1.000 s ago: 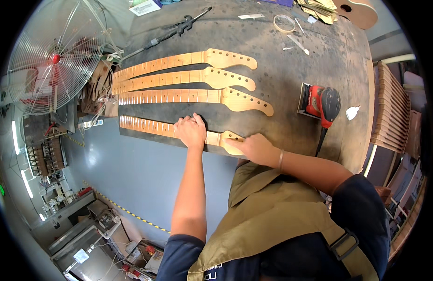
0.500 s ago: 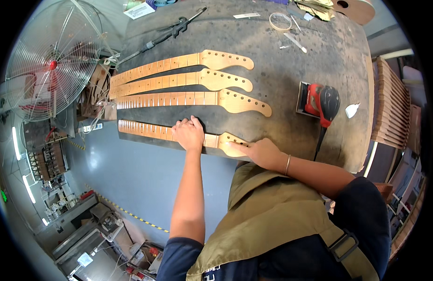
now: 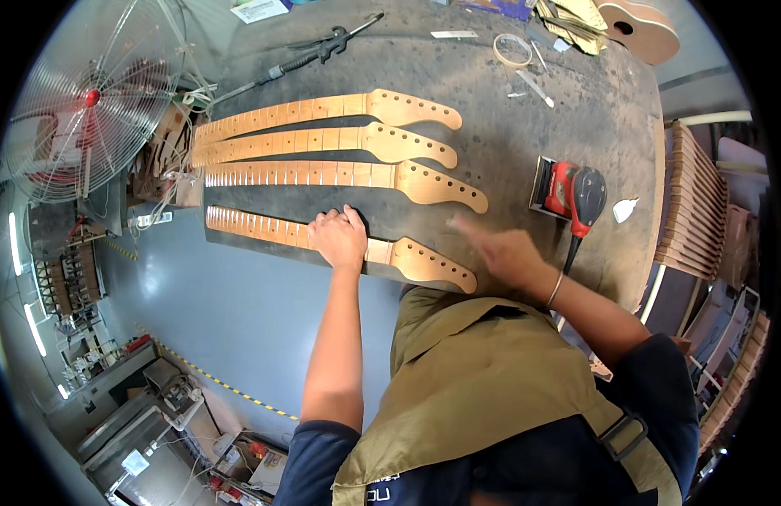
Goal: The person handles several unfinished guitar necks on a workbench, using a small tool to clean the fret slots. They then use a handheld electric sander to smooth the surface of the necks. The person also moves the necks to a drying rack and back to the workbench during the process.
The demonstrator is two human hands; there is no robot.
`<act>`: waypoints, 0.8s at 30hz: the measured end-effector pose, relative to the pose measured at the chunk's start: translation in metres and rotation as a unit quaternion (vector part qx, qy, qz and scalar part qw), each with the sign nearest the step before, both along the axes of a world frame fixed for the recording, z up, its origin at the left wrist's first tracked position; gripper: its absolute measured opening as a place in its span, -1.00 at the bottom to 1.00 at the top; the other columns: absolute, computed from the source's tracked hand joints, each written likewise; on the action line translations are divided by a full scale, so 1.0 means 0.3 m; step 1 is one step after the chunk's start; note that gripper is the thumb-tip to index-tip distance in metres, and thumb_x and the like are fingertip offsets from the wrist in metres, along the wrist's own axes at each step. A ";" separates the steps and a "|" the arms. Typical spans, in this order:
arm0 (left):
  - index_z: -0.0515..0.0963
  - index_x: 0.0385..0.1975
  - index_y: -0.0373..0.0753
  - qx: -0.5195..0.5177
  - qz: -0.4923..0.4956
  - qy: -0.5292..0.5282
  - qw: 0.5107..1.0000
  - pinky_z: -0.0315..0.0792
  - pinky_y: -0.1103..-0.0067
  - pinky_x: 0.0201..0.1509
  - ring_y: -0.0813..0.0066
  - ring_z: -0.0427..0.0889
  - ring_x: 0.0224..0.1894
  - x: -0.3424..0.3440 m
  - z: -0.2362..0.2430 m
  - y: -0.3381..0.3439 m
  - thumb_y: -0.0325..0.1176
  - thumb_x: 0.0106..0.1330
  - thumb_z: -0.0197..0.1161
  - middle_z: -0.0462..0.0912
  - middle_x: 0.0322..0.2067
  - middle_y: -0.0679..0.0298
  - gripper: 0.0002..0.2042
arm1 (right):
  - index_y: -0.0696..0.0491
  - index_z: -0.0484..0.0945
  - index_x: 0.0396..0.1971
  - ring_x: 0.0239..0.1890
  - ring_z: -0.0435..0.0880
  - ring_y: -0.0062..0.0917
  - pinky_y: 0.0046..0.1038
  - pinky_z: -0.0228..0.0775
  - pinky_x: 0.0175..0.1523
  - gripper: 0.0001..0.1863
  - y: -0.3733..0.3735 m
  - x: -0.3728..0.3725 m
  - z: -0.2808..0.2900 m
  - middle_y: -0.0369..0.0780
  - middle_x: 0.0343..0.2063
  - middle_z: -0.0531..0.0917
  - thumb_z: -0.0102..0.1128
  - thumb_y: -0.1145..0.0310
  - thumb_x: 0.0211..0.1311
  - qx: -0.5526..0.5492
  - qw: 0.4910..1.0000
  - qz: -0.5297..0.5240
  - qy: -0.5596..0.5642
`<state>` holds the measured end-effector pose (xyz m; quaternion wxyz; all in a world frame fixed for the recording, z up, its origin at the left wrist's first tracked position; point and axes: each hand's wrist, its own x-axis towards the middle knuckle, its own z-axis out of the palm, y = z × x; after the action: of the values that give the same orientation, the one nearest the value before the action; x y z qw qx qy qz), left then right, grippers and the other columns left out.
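A pale wooden guitar neck (image 3: 433, 265) lies along the bench's near edge, its headstock with a row of peg holes toward the right. My left hand (image 3: 338, 239) is closed over the fretted part, close to the headstock. Off to the right of that headstock, my right hand (image 3: 513, 255) hangs above the bench, apart from the neck. Its forefinger points left, but motion smears the fingers, so anything small in them cannot be made out. Beyond lie a second neck (image 3: 441, 185), a third (image 3: 414, 145) and a fourth (image 3: 416, 109), side by side.
A red and black sander (image 3: 574, 196) with a cord stands right of the necks, beside a small white piece (image 3: 625, 210). Farther back are an air gun (image 3: 323, 51), a tape roll (image 3: 513, 51) and a guitar body (image 3: 639, 32). A caged fan (image 3: 92, 99) stands left.
My right hand has lifted off the headstock and moved right and away from it. My left hand keeps its place on the neck. The whole view has shifted slightly.
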<state>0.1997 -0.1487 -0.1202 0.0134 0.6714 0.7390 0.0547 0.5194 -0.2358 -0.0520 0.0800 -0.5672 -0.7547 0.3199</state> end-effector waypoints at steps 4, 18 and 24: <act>0.78 -0.55 -0.27 -0.016 -0.010 0.018 1.000 0.35 0.25 0.19 0.11 0.61 -0.13 0.005 0.016 0.003 -0.18 0.52 0.00 0.76 -0.35 0.14 -0.51 | -0.10 0.41 0.42 -0.38 0.67 0.06 0.04 0.47 -0.28 -0.53 0.323 0.108 0.014 0.06 -0.50 0.67 0.07 0.27 0.57 0.097 0.984 -0.151 -0.009; 0.71 -0.66 -0.25 0.056 -0.059 -0.037 0.996 0.31 0.22 0.04 0.12 0.59 -0.22 -0.016 0.000 -0.009 -0.19 0.44 0.17 0.69 -0.48 0.16 -0.58 | -0.10 0.42 0.44 0.03 0.55 -0.22 -0.13 0.34 0.15 -0.35 0.922 0.093 0.253 -0.14 -0.09 0.57 0.33 0.31 0.36 0.376 0.899 -0.170 -0.150; 0.66 -0.47 -0.20 0.012 -0.235 -0.164 0.958 0.31 0.22 0.05 0.11 0.51 -0.19 -0.110 0.086 -0.044 -0.01 0.31 0.41 0.51 -0.39 0.19 -0.65 | -0.06 0.42 0.43 0.42 0.35 -0.01 0.04 0.19 0.42 -0.31 0.427 0.089 0.205 0.01 0.13 0.50 0.40 0.24 0.30 0.291 0.857 -0.319 -0.282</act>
<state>0.1668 -0.1618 -0.0943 0.1385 0.8079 0.5477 0.1679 0.5462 -0.1077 0.0095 0.1230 -0.7938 -0.5810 -0.1313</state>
